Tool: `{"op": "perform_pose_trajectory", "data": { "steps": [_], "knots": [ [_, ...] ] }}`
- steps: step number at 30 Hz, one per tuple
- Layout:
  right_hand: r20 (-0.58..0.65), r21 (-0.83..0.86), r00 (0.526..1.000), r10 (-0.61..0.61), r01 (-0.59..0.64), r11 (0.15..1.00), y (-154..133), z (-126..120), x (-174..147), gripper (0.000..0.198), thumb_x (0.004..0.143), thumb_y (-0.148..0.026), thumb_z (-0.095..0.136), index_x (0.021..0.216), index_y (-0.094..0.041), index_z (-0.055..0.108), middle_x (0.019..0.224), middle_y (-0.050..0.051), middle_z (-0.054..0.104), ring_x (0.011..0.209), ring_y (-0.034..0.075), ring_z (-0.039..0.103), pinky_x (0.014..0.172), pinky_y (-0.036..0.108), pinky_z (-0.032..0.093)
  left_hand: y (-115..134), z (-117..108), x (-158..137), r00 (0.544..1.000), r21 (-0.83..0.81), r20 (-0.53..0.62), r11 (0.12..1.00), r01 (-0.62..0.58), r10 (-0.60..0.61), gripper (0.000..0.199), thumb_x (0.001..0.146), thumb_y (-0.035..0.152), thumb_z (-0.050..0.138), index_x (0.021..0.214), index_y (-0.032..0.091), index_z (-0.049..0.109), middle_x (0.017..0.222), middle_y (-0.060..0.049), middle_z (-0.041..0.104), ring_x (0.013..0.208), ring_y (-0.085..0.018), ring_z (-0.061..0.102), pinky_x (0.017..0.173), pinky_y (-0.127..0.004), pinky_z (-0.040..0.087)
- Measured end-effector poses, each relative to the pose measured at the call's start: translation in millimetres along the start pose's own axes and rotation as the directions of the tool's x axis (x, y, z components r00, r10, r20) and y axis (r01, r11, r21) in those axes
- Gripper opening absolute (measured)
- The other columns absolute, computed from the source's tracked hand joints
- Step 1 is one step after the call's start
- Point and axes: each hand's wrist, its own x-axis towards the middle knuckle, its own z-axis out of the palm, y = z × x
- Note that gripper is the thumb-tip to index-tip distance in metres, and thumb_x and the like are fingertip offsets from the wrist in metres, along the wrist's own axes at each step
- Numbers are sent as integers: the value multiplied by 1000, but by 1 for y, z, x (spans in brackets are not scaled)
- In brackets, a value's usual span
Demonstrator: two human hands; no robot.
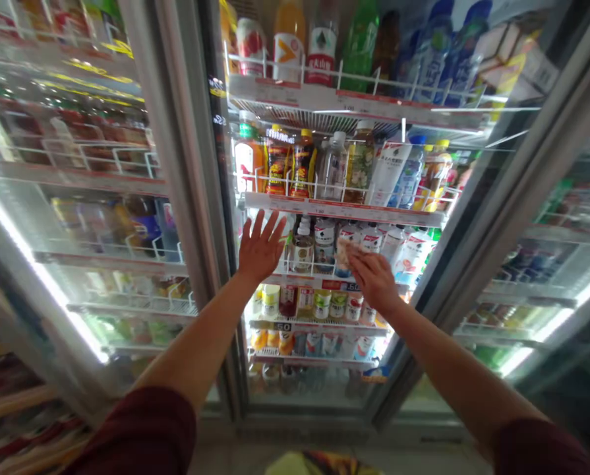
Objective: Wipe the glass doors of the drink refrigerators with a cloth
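A glass-fronted drinks cooler with a grey metal frame [225, 264] fills the middle of the head view. My left hand [262, 249] is raised in front of the glass with its fingers spread, holding nothing. To its right, my right hand [372, 277] is closed on a pale, light-brown cloth [344, 253], which is up against or very near the glass. Whether the left palm touches the glass I cannot tell. Behind the hands stand bottles with white labels [324, 241] on the third shelf. Part of the cloth is hidden under my fingers.
Several shelves of bottles and cans show through the glass, among them a green bottle [361, 46] at the top. More cooler sections flank both sides, with bright light strips [22, 244]. A wooden-edged rack [18, 402] stands at lower left. Something yellow-patterned [319, 464] lies at the bottom edge.
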Motion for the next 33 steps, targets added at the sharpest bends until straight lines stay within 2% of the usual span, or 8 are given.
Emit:
{"op": "perform_pose_trajectory", "data": {
  "steps": [4, 11, 14, 17, 24, 27, 30, 33],
  "knots": [
    [115, 41, 982, -151, 147, 988, -4, 2, 7, 61, 100, -17, 50, 159, -29, 38, 128, 10, 68, 115, 24, 64, 101, 40, 58, -9, 14, -11, 999, 30, 46, 999, 11, -13, 54, 103, 36, 44, 157, 26, 41, 162, -5, 39, 159, -24, 11, 133, -49, 3],
    [-212, -54, 977, 28, -40, 998, 26, 10, 80, 67, 104, -16, 38, 163, -39, 17, 158, 4, 47, 150, 28, 40, 121, 58, 43, -6, 12, -12, 999, 44, 35, 999, -11, 9, 56, 104, 36, 43, 159, 26, 37, 164, -3, 35, 159, -23, 6, 133, -47, 1],
    [-89, 43, 986, -142, 147, 988, 0, 26, 63, 70, 103, -11, 38, 164, -33, 15, 154, 4, 53, 150, 22, 41, 123, 49, 42, -6, 12, -12, 999, 50, 53, 999, 2, -5, 55, 104, 36, 42, 157, 26, 40, 164, -4, 36, 159, -23, 7, 133, -47, 1],
    [123, 133, 928, -353, 337, 932, -13, 32, 59, 71, 103, -12, 39, 165, -29, 11, 150, 5, 58, 146, 18, 46, 122, 42, 44, -6, 11, -13, 998, 38, 56, 999, 7, -9, 54, 104, 37, 42, 156, 26, 42, 163, -4, 37, 159, -23, 9, 133, -48, 2],
    [-156, -13, 986, 49, -51, 999, 14, 27, 117, 74, 103, -12, 31, 164, -37, -2, 170, 0, 26, 159, 26, 18, 131, 61, 24, -7, 11, -13, 999, 47, 50, 999, 7, -10, 55, 104, 36, 42, 157, 28, 40, 163, -3, 38, 159, -23, 10, 133, -47, 3],
    [-5, 39, 999, -40, 41, 998, -12, 38, 92, 80, 102, -11, 34, 163, -36, -12, 167, 1, 33, 157, 24, 26, 132, 56, 27, -7, 12, -14, 999, 62, 41, 998, -1, -1, 55, 104, 37, 41, 158, 27, 40, 164, -3, 37, 159, -22, 8, 133, -46, 3],
    [207, 121, 946, -249, 228, 966, -25, 38, 79, 85, 101, -10, 37, 161, -33, -18, 161, 1, 45, 153, 19, 35, 131, 47, 33, -7, 13, -14, 1000, 50, 26, 999, -3, 1, 55, 104, 37, 41, 158, 27, 39, 164, -3, 37, 159, -22, 7, 133, -47, 4],
    [110, 34, 984, -141, 138, 990, -7, 27, 108, 78, 103, -12, 32, 163, -36, -10, 162, 0, 43, 155, 20, 30, 132, 51, 27, -7, 13, -14, 999, 53, 46, 999, 11, -13, 54, 104, 38, 41, 157, 26, 41, 164, -4, 38, 159, -23, 8, 133, -47, 3]
  ]
}}
